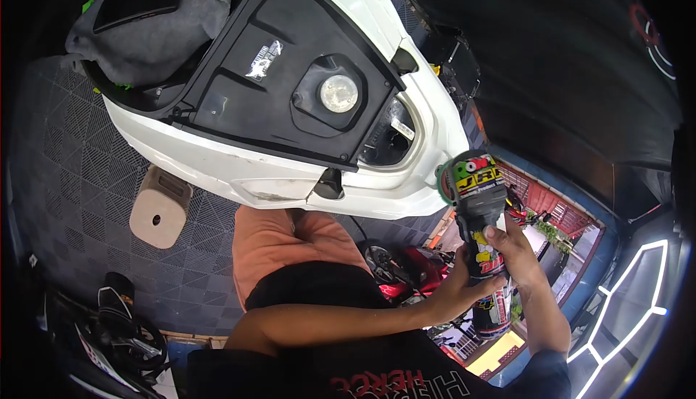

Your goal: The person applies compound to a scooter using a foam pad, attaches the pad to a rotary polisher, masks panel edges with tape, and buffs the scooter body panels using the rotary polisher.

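My right hand (516,250) is wrapped round the black body of a sticker-covered power tool (480,188), its thumb lying across the body. Lower down, my left hand (453,290) grips the same tool near its handle. A green round edge at the tool's head sits at or very close to the tail end of a white scooter body (428,127); whether they touch is unclear. The scooter's black top cover (246,112) holds a round metallic cap (338,93) and a torn label.
A dark phone (138,6) lies on a grey cloth (167,43) at the scooter's open front. A beige stool (156,217) stands on the patterned floor. A red motorcycle (424,268) is beyond my left forearm, and another vehicle stands at lower left.
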`<act>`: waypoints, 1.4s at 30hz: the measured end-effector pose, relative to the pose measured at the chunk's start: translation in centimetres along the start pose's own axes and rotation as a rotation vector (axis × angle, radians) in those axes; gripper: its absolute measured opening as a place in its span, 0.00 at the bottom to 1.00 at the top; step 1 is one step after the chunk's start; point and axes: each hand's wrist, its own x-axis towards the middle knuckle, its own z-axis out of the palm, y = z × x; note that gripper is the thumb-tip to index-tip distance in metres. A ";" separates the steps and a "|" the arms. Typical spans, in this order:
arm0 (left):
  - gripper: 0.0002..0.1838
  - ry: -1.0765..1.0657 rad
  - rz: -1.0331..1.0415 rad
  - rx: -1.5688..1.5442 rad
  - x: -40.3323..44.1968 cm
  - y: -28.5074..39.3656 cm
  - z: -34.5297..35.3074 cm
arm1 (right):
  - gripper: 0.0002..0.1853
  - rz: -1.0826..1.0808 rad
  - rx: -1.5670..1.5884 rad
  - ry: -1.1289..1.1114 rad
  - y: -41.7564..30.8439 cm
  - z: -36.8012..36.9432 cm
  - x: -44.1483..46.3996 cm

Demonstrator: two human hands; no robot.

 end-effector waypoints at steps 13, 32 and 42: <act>0.43 0.029 0.248 -0.026 3.6 1.0 -1.8 | 0.33 -0.036 -0.124 -0.085 -4.0 1.1 3.9; 0.37 0.209 0.217 -0.060 0.4 0.2 1.0 | 0.39 0.134 -0.205 -0.227 -3.8 1.4 2.4; 0.42 0.133 0.026 -0.295 -1.0 4.6 2.5 | 0.26 0.278 -0.036 -0.206 -5.8 2.0 2.5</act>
